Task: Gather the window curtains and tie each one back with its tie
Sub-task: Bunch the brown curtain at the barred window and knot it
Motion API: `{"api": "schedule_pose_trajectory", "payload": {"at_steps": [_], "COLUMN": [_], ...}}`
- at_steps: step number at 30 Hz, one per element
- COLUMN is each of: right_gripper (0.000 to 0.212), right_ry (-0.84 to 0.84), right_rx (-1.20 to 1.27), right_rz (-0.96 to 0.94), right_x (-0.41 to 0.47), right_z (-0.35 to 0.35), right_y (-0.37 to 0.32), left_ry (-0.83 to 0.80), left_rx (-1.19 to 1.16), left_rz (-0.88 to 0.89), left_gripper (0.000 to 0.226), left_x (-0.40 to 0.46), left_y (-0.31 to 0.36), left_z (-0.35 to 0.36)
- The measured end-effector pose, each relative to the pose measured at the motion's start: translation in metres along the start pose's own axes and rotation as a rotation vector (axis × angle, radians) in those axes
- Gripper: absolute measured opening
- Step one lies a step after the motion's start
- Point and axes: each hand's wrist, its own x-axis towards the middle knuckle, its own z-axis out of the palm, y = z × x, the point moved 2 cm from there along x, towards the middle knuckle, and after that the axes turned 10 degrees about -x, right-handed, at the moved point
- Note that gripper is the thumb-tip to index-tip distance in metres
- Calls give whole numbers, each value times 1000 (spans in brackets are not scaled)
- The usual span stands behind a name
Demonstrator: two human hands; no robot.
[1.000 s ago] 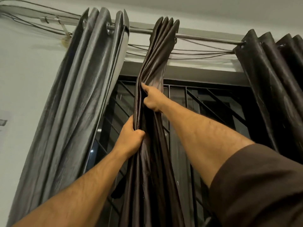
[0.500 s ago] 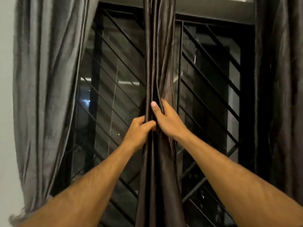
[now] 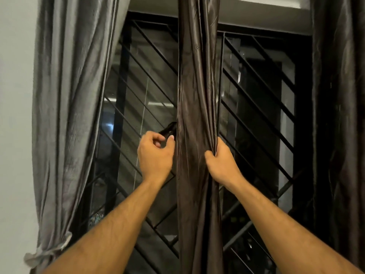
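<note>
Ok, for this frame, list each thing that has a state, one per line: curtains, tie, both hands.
Grey curtain: gathered, already tied back low down.
Middle brown curtain: gathered into a bunch, not yet tied.
Right dark curtain: hanging, no tie visible.
Dark tie: loose, held at the bunch's left edge.
Left hand: pinches the tie.
Right hand: grips the bunch's right edge.

The middle brown curtain (image 3: 197,95) is glossy, satiny cloth, finely creased. Left of it, the grey curtain (image 3: 71,95) shows duller sheen. Behind it, the window grille (image 3: 256,80) is dark painted metal.

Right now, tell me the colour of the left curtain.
Silvery grey left curtain, in the head view.
</note>
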Motion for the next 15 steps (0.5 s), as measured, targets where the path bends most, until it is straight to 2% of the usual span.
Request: {"api": "schedule_pose_trajectory", "payload": {"at_steps": [3,7,11,13,15], "right_gripper": [47,45,44,58,85], "right_ry": [-5,11,19,57,86], "right_rx": [9,39,54,24,-21], "right_rz": [-7,-19,-39,-68,-132], "right_x": [1,-1,1,1,-2], "right_z": [-2,-3,-3,-2,0], "right_y": [1,0,1,3,4], "left_ry": [-77,-151,-137,-118,-206], "left_rx": [106,171,103,51,-104], "left_rz": [-102,-169,-230,-207,-198], "left_gripper": [34,15,15,15,19], "left_x": [25,36,27,21,15], "left_y": [-2,-9,-19,-20,-19], "left_z": [10,16,21,20,25]}}
